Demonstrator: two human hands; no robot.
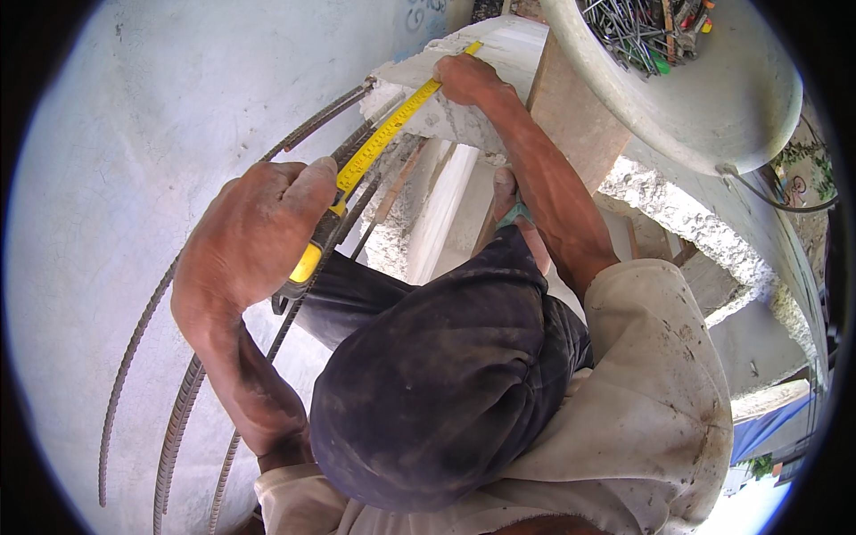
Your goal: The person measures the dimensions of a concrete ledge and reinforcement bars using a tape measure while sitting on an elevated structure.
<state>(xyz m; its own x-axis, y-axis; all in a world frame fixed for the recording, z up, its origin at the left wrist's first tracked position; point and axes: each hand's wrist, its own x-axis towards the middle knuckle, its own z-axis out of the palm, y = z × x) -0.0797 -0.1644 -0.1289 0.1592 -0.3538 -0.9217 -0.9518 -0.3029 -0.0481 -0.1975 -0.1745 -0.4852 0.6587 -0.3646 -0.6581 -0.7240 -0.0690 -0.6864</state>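
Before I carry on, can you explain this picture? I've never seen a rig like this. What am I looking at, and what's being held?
There is no machine: these are a person's bare hands. The single picture comes from the left of two wide cameras worn on the head, looking down, so edges bend near the rim. The left hand grips the case of a measuring tape. The yellow tape stretches to the right hand, which lies on it near its far end, over rough concrete; its exact grip is unclear. Ribbed bars curve along the pale wall. At upper right, a basin holds what look like nails.
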